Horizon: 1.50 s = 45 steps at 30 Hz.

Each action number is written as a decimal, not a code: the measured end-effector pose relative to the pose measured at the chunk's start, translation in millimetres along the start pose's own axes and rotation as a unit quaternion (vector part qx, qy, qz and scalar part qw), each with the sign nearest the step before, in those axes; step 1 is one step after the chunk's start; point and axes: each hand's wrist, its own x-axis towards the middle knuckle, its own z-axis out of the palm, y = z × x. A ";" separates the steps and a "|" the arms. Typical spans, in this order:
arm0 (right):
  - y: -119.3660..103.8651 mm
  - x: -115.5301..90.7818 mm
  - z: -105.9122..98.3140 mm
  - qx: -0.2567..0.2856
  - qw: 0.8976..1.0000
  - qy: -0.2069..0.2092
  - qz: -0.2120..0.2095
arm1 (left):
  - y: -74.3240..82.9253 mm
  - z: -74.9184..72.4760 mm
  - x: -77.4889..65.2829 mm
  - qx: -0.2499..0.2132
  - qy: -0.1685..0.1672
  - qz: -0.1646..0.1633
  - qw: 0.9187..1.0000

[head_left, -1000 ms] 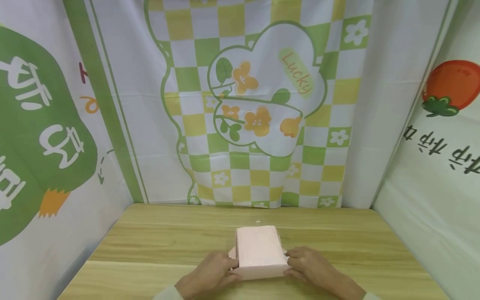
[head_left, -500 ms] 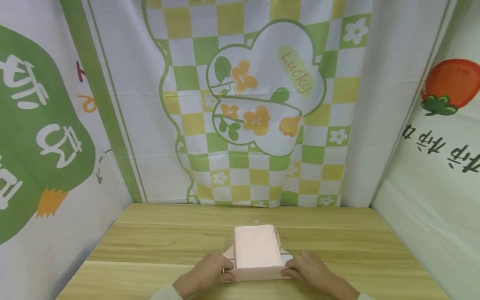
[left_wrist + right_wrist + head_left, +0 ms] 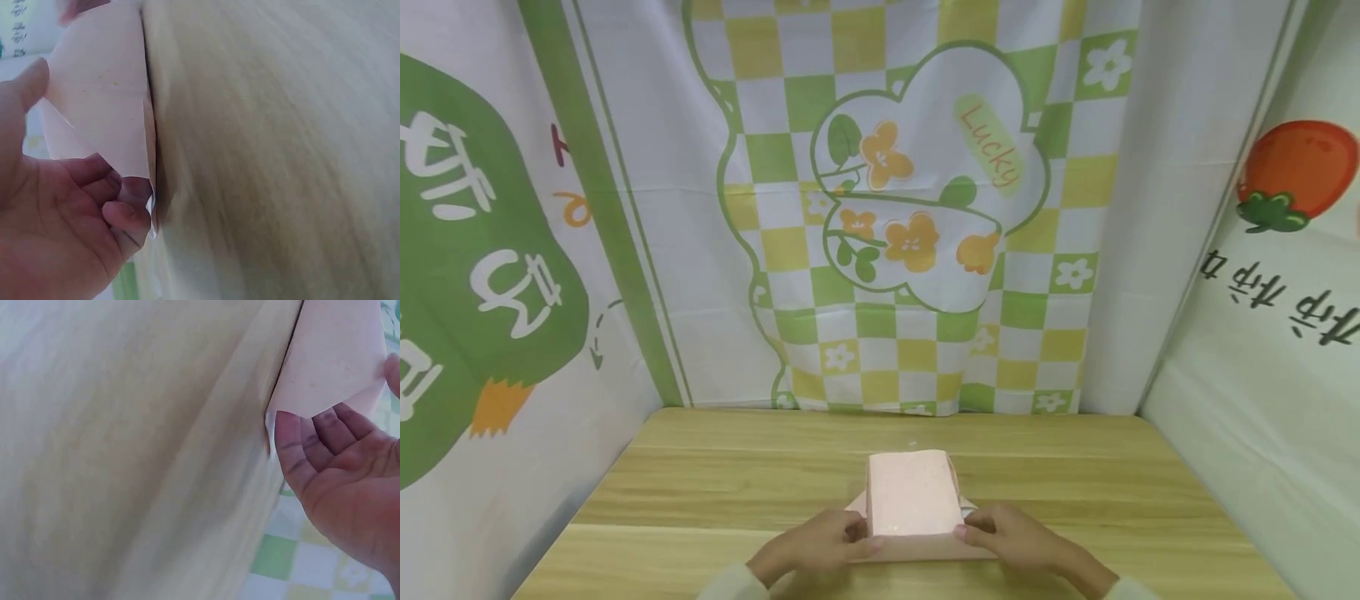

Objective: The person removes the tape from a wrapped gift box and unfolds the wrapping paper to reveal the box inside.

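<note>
A pale pink box-shaped packet (image 3: pixel 913 492), wrapped in paper, sits near the table's front edge in the head view. Along its near side the pink wrapping paper (image 3: pixel 925 547) stands up as a flap. My left hand (image 3: pixel 820 542) holds the flap's left end, the thumb at its upper edge and the fingers curled in behind it. At the other end my right hand (image 3: pixel 1022 537) holds the paper in a similar way. Both wrist views show fingers tucked under the folded paper (image 3: pixel 112 94), close to the tabletop. What lies inside the wrapping is hidden.
The wood-grain table (image 3: pixel 737 467) extends around the packet. A small clear scrap (image 3: pixel 913 443) lies behind it. A checkered cloth (image 3: pixel 917 350) hangs at the back, with printed cloth on the left (image 3: pixel 647 333) and right (image 3: pixel 1247 417) sides.
The near flap's ends have been drawn a little outward, then my thumbs have moved up and inward onto the flap's front. The packet has barely shifted.
</note>
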 end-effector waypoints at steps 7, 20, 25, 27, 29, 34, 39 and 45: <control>11.1 3.3 -6.5 0.171 0.980 -0.037 0.092 | -1.6 -4.1 -2.2 -0.171 -0.006 -0.085 0.982; 6.9 9.9 -3.4 0.190 0.972 0.073 0.121 | 5.4 0.6 3.5 -0.214 0.141 -0.117 0.959; -3.7 15.3 -1.7 0.163 0.969 0.151 0.106 | 5.2 1.1 6.2 -0.170 0.202 -0.097 0.960; -5.1 16.7 -1.0 0.146 0.968 0.181 0.097 | 4.5 1.0 7.7 -0.136 0.226 -0.071 0.962; -4.5 16.5 -0.7 0.128 0.967 0.207 0.080 | 4.1 0.3 8.4 -0.115 0.235 -0.035 0.964; -0.6 5.3 1.5 0.042 0.971 0.226 -0.063 | 1.6 0.8 4.4 -0.036 0.216 0.084 0.972; 5.1 -5.8 6.5 -0.161 0.903 0.237 -0.320 | -0.2 5.3 -2.9 0.131 0.244 0.245 0.929; 9.3 -12.9 15.9 -0.246 0.876 0.165 -0.381 | 3.3 12.6 -9.8 0.210 0.184 0.303 0.911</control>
